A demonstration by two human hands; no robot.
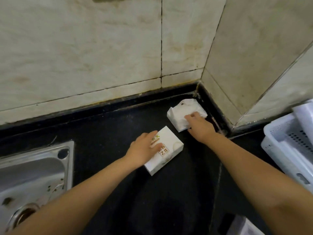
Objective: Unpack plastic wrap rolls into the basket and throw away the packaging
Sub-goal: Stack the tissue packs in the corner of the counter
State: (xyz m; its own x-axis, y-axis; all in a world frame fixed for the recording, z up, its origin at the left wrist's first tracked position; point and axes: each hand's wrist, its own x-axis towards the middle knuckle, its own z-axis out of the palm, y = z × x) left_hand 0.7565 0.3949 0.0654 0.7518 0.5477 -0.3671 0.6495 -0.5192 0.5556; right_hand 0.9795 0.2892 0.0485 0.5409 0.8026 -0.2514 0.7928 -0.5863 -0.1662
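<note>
**Two hands on two white packs at the counter corner**

Far to the left of the left hand's fingers, a steel sink (32, 173) is set into the black countertop (105, 133), with its drain at the lower left edge of view.

The left hand (144, 148) lies palm down on a white printed pack (166, 150) that rests flat on the counter. Its fingers (153, 135) are stretched out and close together, flat across the pack's top face; the thumb is hidden, so whether they actually clamp the pack cannot be told. The pack's printed label shows just right of the fingertips.

Beyond and to the right of those fingers, the right hand (198, 124) rests on a second pack (182, 114), white and crumpled-looking, pushed into the corner where the tiled walls (101, 48) meet. Its fingers (190, 117) are slightly curled on the top of the wrapping, with the thumb down at the pack's near edge; a firm grasp cannot be confirmed. The two packs lie near each other but apart.

Well to the right of the right hand's fingers stands a white perforated basket (277, 146), with white items in it at the frame edge that cannot be identified.
</note>
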